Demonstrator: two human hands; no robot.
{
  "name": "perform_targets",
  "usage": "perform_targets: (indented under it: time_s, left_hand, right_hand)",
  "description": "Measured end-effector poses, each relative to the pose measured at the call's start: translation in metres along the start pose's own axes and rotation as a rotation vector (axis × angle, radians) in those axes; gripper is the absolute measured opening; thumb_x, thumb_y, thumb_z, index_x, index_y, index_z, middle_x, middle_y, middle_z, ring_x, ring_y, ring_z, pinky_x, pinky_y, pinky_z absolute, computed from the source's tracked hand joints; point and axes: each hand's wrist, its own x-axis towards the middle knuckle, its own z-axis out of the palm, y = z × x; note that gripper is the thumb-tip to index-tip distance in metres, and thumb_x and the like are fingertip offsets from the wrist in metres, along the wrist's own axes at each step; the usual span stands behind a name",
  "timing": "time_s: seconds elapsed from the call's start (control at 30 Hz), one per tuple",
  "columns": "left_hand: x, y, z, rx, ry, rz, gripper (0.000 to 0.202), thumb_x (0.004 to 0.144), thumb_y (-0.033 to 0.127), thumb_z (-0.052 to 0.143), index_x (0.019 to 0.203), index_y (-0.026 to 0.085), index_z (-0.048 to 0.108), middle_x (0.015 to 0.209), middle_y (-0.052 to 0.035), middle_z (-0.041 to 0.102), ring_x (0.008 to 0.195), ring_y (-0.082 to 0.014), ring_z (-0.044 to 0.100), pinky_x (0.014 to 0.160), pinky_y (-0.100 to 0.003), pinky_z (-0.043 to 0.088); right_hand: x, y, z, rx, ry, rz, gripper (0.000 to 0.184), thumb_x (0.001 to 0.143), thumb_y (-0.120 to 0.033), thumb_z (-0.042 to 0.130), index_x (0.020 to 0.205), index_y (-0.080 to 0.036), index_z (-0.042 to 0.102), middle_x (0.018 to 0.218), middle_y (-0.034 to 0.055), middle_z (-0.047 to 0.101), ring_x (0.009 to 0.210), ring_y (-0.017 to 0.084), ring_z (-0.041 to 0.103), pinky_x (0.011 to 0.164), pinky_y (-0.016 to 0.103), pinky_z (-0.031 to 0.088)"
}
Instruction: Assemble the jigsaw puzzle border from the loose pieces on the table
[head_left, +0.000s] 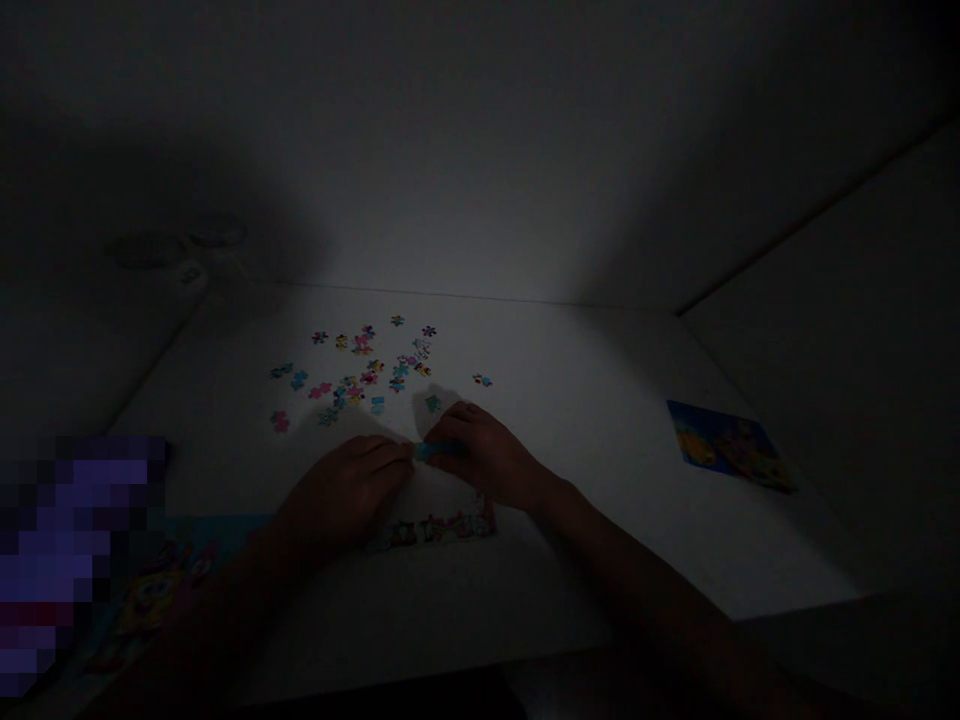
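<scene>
The scene is very dark. My left hand (346, 492) and my right hand (480, 452) meet at the middle of a white table (600, 420), fingers curled, both pinching a small light-blue puzzle piece (426, 451) between them. Just below the hands lies a joined strip of puzzle pieces (435, 527). Several loose colourful puzzle pieces (360, 372) are scattered beyond the hands, farther back on the table.
A colourful picture card (726, 444) lies at the table's right side. A colourful puzzle box or sheet (161, 580) rests at the near left edge. Dim round objects (180, 245) stand at the back left. A pale wall rises behind the table.
</scene>
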Motion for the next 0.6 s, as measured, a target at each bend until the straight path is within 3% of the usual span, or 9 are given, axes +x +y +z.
perform_targets:
  time_s: [0.17,0.47,0.6]
  left_hand:
    - [0.0,0.002,0.0,-0.013,0.066,0.022,0.032,0.095,0.015,0.036,0.096,0.013,0.068,0.099,-0.0075,0.071,0.091,-0.0181,0.065,0.079,-0.031,0.056]
    - [-0.008,-0.012,-0.009,-0.135,0.038,-0.051,0.03,0.091,0.012,0.039,0.106,0.017,0.063,0.109,-0.0038,0.069,0.101,-0.0138,0.062,0.083,-0.023,0.052]
    - [-0.013,-0.02,-0.012,-0.137,0.052,-0.088,0.027,0.093,0.015,0.04,0.108,0.02,0.062,0.11,-0.0024,0.068,0.102,-0.0129,0.061,0.083,-0.022,0.051]
  right_hand:
    - [0.0,-0.003,-0.001,0.004,0.011,0.005,0.012,0.086,-0.022,0.066,0.097,-0.016,0.065,0.096,0.0062,0.064,0.095,0.019,0.056,0.083,0.033,0.046]
    - [-0.001,-0.004,-0.008,-0.023,-0.019,0.013,0.014,0.091,-0.025,0.06,0.101,-0.017,0.065,0.098,0.0076,0.064,0.095,0.02,0.058,0.081,0.033,0.049]
    - [-0.003,-0.004,-0.016,-0.018,0.053,-0.01,0.016,0.093,-0.023,0.054,0.105,-0.017,0.064,0.098,0.0081,0.065,0.095,0.019,0.059,0.082,0.032,0.05]
